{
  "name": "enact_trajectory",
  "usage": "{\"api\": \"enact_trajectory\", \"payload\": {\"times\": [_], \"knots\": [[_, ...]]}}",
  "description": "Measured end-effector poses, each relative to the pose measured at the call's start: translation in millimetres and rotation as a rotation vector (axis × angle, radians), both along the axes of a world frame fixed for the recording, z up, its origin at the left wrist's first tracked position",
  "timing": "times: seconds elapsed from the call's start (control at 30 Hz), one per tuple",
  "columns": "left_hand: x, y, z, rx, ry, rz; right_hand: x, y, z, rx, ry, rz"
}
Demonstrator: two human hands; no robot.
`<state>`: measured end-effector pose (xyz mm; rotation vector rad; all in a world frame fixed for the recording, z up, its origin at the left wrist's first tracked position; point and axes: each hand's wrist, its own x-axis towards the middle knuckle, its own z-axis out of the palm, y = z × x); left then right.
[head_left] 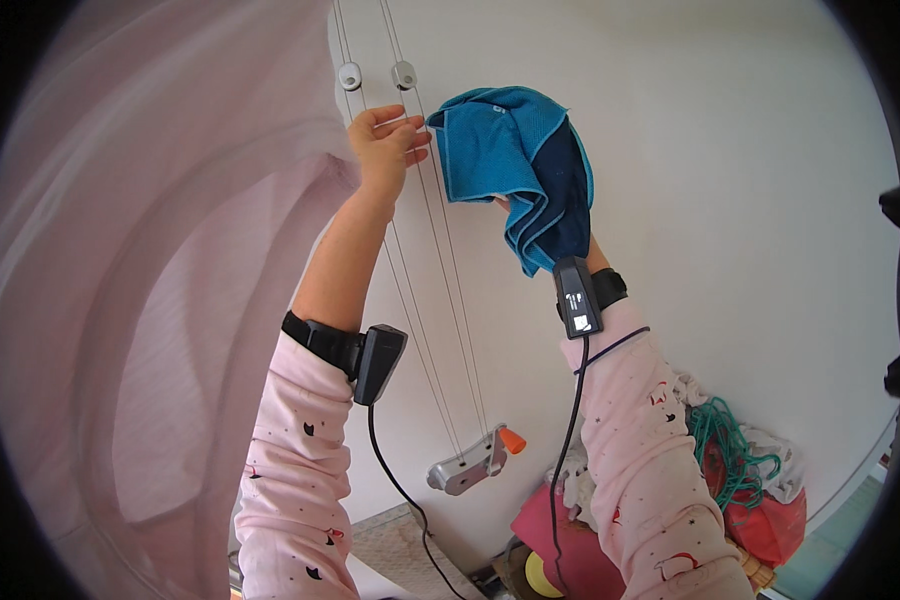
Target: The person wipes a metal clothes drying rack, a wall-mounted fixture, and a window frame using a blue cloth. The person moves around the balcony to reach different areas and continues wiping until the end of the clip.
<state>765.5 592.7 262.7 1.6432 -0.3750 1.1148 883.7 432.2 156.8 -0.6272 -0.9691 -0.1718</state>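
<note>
A blue cloth [492,145] with a darker navy side hangs in folds in front of the pale wall. My right hand [503,203] is inside it, nearly all covered; only a bit of finger shows below a fold, and the cloth is draped over the hand and wrist. To its left, my left hand [380,150] is raised with fingers apart and slightly bent. Its fingertips lie in front of thin cables [440,220] and come close to the cloth's left corner; whether they touch either cannot be told. Above this hand are two small metal pulleys [404,75].
The cables run down to a grey wall-mounted crank unit [465,465] with an orange knob [512,440]. Sheer pink fabric [170,250] fills the left side. Lower right, a pile holds green cord [725,450] and a red bag [775,525]. Black cables trail from both wrist devices.
</note>
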Motion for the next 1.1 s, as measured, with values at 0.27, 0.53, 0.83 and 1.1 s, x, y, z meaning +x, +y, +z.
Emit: {"api": "enact_trajectory", "payload": {"times": [0.27, 0.53, 0.83, 1.1], "knots": [[-3, 2, -5, 0.022, 0.010, 0.001, -3, -10, 15, -0.065, -0.102, -0.126], [-3, 11, -4, 0.080, -0.047, -0.011, -38, 53, 139, -0.042, 0.205, -0.051], [14, 21, -5, 0.038, -0.091, 0.004, -39, 95, 179, -0.456, -0.152, -0.999], [0, 12, 3, 0.053, 0.025, -0.009, -35, 66, 183, -0.312, 0.188, 0.070]]}}
